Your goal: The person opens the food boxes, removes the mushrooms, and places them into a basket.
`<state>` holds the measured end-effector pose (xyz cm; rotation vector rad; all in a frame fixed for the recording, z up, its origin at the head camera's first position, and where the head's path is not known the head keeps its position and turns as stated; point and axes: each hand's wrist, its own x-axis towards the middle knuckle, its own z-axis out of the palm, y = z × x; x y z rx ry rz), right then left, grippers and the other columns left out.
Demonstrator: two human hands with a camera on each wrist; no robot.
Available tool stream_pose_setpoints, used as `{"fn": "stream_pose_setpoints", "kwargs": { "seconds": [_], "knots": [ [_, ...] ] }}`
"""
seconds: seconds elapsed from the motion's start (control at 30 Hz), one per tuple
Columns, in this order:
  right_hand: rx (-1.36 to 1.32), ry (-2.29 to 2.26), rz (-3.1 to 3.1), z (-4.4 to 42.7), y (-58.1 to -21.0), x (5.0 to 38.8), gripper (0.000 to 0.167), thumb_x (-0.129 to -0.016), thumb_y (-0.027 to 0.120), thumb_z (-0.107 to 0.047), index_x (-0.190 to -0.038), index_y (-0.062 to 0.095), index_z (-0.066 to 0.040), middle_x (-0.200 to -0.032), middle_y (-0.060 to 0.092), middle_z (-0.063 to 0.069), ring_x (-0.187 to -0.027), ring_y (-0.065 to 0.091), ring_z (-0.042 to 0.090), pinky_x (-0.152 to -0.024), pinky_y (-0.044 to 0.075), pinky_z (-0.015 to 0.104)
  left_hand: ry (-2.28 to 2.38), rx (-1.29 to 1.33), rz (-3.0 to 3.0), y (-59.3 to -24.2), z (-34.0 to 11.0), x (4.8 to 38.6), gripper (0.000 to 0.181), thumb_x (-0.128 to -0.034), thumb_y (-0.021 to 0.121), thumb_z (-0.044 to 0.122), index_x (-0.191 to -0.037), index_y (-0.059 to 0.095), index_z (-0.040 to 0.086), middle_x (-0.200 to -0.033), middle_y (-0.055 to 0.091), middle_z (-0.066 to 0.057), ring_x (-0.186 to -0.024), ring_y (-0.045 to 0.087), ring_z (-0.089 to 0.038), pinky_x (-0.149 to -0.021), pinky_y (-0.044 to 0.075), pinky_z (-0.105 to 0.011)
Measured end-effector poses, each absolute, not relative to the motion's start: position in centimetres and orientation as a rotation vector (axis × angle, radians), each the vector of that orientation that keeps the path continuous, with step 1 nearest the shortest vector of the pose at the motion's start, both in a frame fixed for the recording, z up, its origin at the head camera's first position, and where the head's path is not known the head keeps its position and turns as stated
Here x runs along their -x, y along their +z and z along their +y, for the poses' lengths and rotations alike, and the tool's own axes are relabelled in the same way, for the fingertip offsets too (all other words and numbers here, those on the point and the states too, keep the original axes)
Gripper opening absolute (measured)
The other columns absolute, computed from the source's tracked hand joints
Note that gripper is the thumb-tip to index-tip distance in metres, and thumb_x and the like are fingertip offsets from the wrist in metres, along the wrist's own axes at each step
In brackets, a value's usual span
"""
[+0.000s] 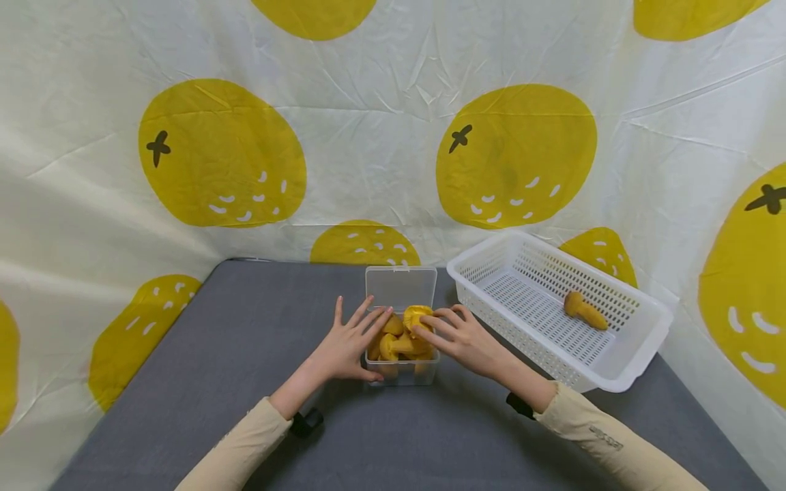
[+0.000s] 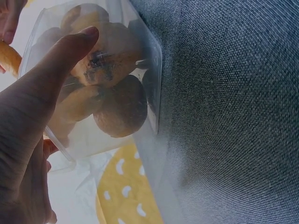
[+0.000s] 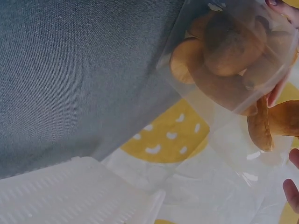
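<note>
A clear plastic box point(image 1: 402, 374) with its lid point(image 1: 401, 286) raised at the back holds several brown-yellow mushrooms point(image 1: 402, 346). My left hand point(image 1: 346, 344) spans its left side, fingers spread and straight; in the left wrist view the thumb point(image 2: 70, 49) lies against the wall. At the box's back right, my right hand point(image 1: 460, 337) pinches a yellow mushroom point(image 1: 416, 316), its gilled side showing, just above the others. That mushroom point(image 3: 282, 119) also shows beyond the rim in the right wrist view, where two right fingertips point(image 3: 290, 191) stand apart from it.
A white perforated basket point(image 1: 522, 344) stands to the right, with one mushroom point(image 1: 585, 311) lying inside. The box rests on a grey cloth-covered table point(image 1: 264, 307). Behind hangs a white curtain point(image 1: 368, 157) printed with yellow fruit.
</note>
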<state>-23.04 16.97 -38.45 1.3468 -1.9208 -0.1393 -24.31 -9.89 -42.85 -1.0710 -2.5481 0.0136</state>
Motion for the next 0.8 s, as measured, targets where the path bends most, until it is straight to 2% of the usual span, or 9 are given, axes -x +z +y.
{"fn": "stream_pose_setpoints", "kwargs": {
  "seconds": [0.13, 0.33, 0.57, 0.8],
  "knots": [
    [-1.327, -0.14, -1.931, 17.2, -38.1, 22.7, 0.044, -0.099, 0.016, -0.013, -0.122, 0.054, -0.015, -0.113, 0.058, 0.005, -0.097, 0.053, 0.022, -0.075, 0.042, 0.04, 0.005, 1.075, -2.55, -42.9, -9.9, 24.3, 0.118, -0.0553, 0.062, 0.075, -0.144, 0.016, 0.012, -0.146, 0.029, -0.005, -0.139, 0.009, -0.03, -0.099, -0.002, -0.068],
    [-1.309, -0.104, -1.94, 18.0, -37.8, 22.3, 0.042, -0.099, 0.018, -0.014, -0.12, 0.055, -0.015, -0.112, 0.059, 0.005, -0.096, 0.053, 0.022, -0.075, 0.041, 0.041, -0.03, 1.086, -2.511, -43.0, -9.9, 24.4, 0.119, -0.0538, 0.064, 0.074, -0.144, 0.018, 0.011, -0.145, 0.031, -0.006, -0.137, 0.014, -0.033, -0.099, 0.0, -0.068],
    [-1.287, -0.043, -1.946, 19.0, -37.3, 22.0, 0.039, -0.099, 0.024, -0.018, -0.118, 0.058, -0.013, -0.11, 0.06, 0.006, -0.095, 0.053, 0.023, -0.075, 0.041, 0.041, -0.045, 1.1, -2.455, -42.9, -10.1, 24.2, 0.118, -0.0582, 0.057, 0.077, -0.145, 0.009, 0.013, -0.148, 0.025, -0.004, -0.14, 0.001, -0.027, -0.101, -0.007, -0.065],
    [-1.265, -0.058, -1.915, 19.9, -36.7, 21.7, 0.038, -0.099, 0.025, -0.016, -0.116, 0.059, -0.011, -0.108, 0.061, 0.006, -0.093, 0.054, 0.024, -0.074, 0.042, 0.042, -0.025, 1.081, -2.537, -42.8, -10.1, 24.3, 0.119, -0.0536, 0.063, 0.074, -0.144, 0.017, 0.011, -0.145, 0.03, -0.006, -0.138, 0.01, -0.031, -0.099, 0.0, -0.068]
  ]
}}
